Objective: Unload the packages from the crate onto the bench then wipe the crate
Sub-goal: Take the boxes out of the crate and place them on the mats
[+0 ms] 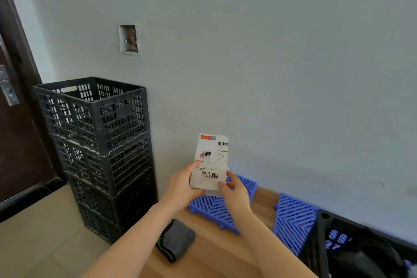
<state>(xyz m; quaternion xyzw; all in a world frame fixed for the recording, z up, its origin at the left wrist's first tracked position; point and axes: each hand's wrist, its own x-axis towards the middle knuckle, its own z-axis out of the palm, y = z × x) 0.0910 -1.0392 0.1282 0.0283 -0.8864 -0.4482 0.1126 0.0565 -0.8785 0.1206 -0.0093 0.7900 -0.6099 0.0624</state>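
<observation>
Head view: I see both hands raised in front of the wall (pixel 282 52), sharing one package (pixel 211 160), a flat white parcel with a printed label and barcodes facing me. My left hand (pixel 180 185) grips its lower left edge, thumb across the front and fingers curled behind. My right hand (pixel 235 194) pinches the lower right corner, thumb on the front. The package stands nearly upright, off the bench (pixel 216 255), above the nearer of two blue mats (pixel 209 209) that lie on the wood against the wall. A folded grey cloth (pixel 178 239) rests on the bench near its left end, below my left wrist. The crate (pixel 320 241), black, sits at the lower right on the bench; something dark lies inside, and I cannot tell what. Left of the bench, a stack of black crates (pixel 99 142) stands on the floor beside a dark door (pixel 15 142).
</observation>
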